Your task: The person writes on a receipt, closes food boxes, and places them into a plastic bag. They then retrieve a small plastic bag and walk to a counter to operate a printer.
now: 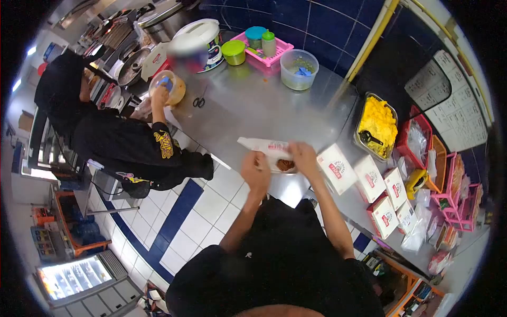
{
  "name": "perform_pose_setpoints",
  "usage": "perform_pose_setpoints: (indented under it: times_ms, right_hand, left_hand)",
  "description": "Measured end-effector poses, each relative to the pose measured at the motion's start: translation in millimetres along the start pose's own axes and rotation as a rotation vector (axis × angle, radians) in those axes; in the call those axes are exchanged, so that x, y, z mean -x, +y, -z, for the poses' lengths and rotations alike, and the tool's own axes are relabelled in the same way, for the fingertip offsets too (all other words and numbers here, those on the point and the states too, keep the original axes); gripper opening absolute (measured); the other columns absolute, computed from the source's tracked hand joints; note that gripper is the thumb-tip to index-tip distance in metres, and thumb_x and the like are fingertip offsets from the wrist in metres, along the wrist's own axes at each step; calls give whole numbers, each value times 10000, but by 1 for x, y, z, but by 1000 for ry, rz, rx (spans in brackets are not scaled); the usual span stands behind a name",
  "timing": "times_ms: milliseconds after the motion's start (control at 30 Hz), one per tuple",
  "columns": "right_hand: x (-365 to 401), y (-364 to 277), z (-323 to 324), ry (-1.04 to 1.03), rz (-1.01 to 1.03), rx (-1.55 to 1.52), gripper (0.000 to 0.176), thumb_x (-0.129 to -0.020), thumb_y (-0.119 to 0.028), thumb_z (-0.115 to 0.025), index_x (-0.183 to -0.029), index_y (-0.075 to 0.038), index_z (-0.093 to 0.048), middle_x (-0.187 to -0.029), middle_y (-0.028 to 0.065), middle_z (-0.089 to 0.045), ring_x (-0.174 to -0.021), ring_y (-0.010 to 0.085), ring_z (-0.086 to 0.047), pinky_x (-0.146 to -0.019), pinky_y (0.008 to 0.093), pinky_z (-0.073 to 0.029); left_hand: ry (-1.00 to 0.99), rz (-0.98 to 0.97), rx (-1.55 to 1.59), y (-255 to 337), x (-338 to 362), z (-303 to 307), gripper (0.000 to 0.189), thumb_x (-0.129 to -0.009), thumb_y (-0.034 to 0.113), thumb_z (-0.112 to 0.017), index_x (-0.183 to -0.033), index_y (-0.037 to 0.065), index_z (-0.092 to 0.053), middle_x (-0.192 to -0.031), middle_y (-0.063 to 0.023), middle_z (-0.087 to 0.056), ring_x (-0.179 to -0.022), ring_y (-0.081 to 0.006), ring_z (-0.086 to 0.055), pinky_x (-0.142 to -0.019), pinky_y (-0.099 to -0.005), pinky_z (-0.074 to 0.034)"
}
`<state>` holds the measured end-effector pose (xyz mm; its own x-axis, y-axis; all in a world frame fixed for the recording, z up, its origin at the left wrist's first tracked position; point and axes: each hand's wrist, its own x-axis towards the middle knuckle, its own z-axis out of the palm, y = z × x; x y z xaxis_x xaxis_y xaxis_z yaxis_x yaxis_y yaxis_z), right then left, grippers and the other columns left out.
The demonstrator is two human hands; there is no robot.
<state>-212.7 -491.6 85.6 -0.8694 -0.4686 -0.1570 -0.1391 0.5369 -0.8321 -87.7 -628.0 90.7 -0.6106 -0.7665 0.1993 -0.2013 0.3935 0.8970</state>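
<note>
At the front edge of the steel counter, a white takeaway box with red print has its lid partly raised. Dark brown food shows through the gap at its right side. My left hand grips the near left edge, fingers curled. My right hand pinches the right end beside the food. Just right of it lies a closed white box with a red logo. Fingers and lid hide most of the inside.
More closed boxes stand at right, near a tray of yellow food. Scissors and a clear tub are on the counter. At left, a co-worker in black reaches into an orange-stained tub.
</note>
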Motion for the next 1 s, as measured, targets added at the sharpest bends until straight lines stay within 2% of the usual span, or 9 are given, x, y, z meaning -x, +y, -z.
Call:
perform_pose_setpoints:
  times_ms: [100,167,200,300,400,600,667,800,1000]
  right_hand:
    - [37,17,-28,20,258,150,317,-916,-266,-633,-1107,-16,-681,-1079,234,-664,-1040,396,-585,-899,473,-442]
    - [46,31,-47,349,376,319,248,-854,-159,-679,-1043,0,-656,-1206,213,-593,-1102,406,-523,-970,487,-394]
    - [46,35,-50,302,314,353,369,-806,-119,-720,-1126,-2,-581,-1348,237,-485,-1226,442,-443,-1059,532,-323]
    - [41,44,-59,467,194,390,641,-767,-202,-774,-1287,16,-469,-1354,293,-458,-1286,446,-420,-1118,525,-298]
    - [33,55,-58,365,-31,6,860,-718,-273,-816,-1362,79,-368,-1352,343,-449,-1334,457,-396,-1148,506,-294]
    - [18,47,-45,302,-203,3,749,-806,-402,-744,-1229,151,-467,-1160,361,-596,-1091,471,-605,-960,472,-484]
    - [13,40,-32,192,-238,43,780,-829,-403,-706,-1265,184,-434,-1159,365,-601,-1093,471,-610,-965,468,-493]
    - [14,32,-33,44,-296,53,777,-882,-395,-624,-1306,218,-402,-1191,383,-586,-1139,472,-595,-1003,465,-481]
    - [17,52,-57,262,-239,-109,599,-893,-407,-609,-1130,138,-533,-1100,351,-630,-1054,463,-630,-943,484,-491]
  left_hand:
    - [-1,-142,-191,-4,-36,7,241,-912,240,-643,-1014,24,-674,-1084,-181,-671,-1067,-359,-619,-884,-436,-483]
    - [-150,-254,-476,-47,-40,-17,475,-898,287,-680,-1267,11,-567,-1276,-287,-557,-1223,-436,-516,-1002,-486,-429]
    - [-156,-266,-479,-51,-31,-21,475,-898,287,-680,-1267,11,-567,-1276,-287,-557,-1223,-436,-516,-1002,-486,-429]
    - [-280,-143,-688,-66,-8,-34,826,-842,375,-748,-1471,22,-346,-1331,-343,-484,-1271,-482,-454,-1076,-517,-381]
    - [-297,57,-297,-75,-12,-29,1115,-716,527,-828,-1493,-22,-247,-1308,-333,-504,-1260,-493,-468,-1032,-539,-415]
    - [-498,154,-621,-38,-59,-6,999,-752,619,-740,-1422,-36,-393,-1179,-300,-632,-1119,-462,-611,-952,-504,-492]
    - [-563,254,-677,-22,-70,4,898,-808,687,-625,-1308,-54,-547,-1159,-315,-653,-1132,-434,-628,-963,-490,-493]
    - [-597,220,-680,-72,-63,-7,839,-825,653,-637,-1254,-66,-587,-1132,-309,-665,-1122,-443,-629,-963,-487,-493]
    - [-553,355,-370,-89,-62,-4,788,-810,602,-708,-1197,-80,-624,-1092,-290,-686,-1058,-400,-668,-926,-438,-509]
